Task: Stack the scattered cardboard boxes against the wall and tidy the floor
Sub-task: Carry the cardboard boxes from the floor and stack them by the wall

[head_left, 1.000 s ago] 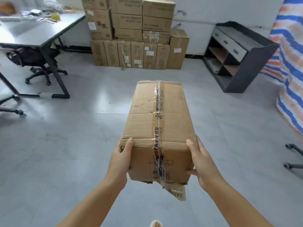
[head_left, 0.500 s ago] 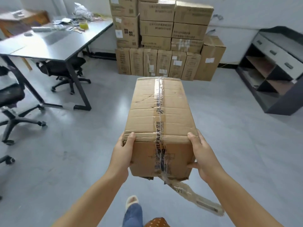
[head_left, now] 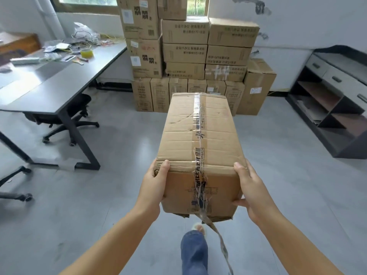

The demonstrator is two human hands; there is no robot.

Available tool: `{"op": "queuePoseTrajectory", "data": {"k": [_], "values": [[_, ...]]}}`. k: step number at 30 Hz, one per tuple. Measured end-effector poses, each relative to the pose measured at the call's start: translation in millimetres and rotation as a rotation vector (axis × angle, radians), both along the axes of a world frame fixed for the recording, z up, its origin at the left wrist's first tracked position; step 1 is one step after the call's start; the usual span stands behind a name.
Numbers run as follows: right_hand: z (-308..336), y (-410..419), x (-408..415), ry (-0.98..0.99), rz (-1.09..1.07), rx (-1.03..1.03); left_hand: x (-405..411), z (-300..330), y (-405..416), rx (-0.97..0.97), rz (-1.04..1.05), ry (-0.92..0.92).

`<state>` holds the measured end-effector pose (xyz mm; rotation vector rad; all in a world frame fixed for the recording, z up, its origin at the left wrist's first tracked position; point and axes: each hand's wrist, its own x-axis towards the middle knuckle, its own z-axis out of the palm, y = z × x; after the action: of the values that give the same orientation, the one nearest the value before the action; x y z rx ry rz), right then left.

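Carrying cardboard box (head_left: 200,143) lengthwise at 12 o'clock, off the floor | left hand (head_left: 154,188) and right hand (head_left: 251,192) clamp its near corners — thumbs on top, steadying it | stacked boxes (head_left: 188,56) ahead against wall (head_left: 297,26) — likely destination | loose tape strip (head_left: 217,241) dangles, a trip risk.

You see a tan brown box (head_left: 200,139) with black-printed clear tape (head_left: 199,155), pale grey floor (head_left: 99,205), and blue jeans (head_left: 194,253).
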<state>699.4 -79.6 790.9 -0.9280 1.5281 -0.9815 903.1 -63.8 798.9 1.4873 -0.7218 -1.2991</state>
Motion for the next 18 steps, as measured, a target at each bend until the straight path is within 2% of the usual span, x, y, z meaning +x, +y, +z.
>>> {"op": "queuePoseTrajectory", "data": {"k": [11, 18], "values": [[37, -296, 10, 0.006, 0.054, -0.083, 9, 28, -287, -0.109, 0.069, -0.024], [63, -478, 28, 0.021, 0.058, -0.219, 27, 43, -467, -0.214, 0.088, 0.008]]}}
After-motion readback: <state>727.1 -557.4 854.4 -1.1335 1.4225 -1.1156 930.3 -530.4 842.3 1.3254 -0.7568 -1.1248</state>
